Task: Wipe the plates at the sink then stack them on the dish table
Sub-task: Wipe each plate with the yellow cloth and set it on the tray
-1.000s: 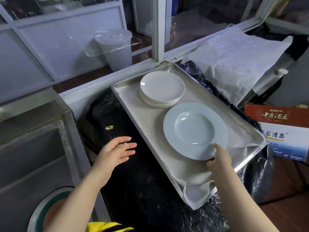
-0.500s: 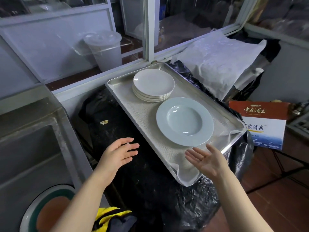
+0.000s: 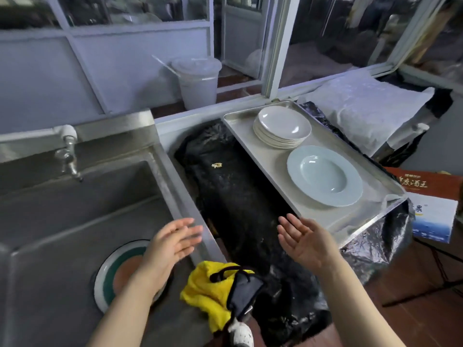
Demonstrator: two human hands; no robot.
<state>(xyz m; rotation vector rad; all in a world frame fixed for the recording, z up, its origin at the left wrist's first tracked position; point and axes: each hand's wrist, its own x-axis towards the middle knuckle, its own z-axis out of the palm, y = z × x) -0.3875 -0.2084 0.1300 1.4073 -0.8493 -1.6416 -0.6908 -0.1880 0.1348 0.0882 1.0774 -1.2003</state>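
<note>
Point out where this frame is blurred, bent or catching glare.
Head view: the left hand is smeared by motion blur at the fingers, while the right hand is sharper; the window frames bow from the wide-angle lens; soft highlights sit on the pale blue plate; the sink looks dim.

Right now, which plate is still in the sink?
The green-rimmed plate with the reddish centre, lying in the sink partly under the left hand. The pale blue plate and white stack sit on the tray.

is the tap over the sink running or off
Off, as far as the picture shows: no stream falls from the tap spout, and the sink wall below it shows no running water.
</note>
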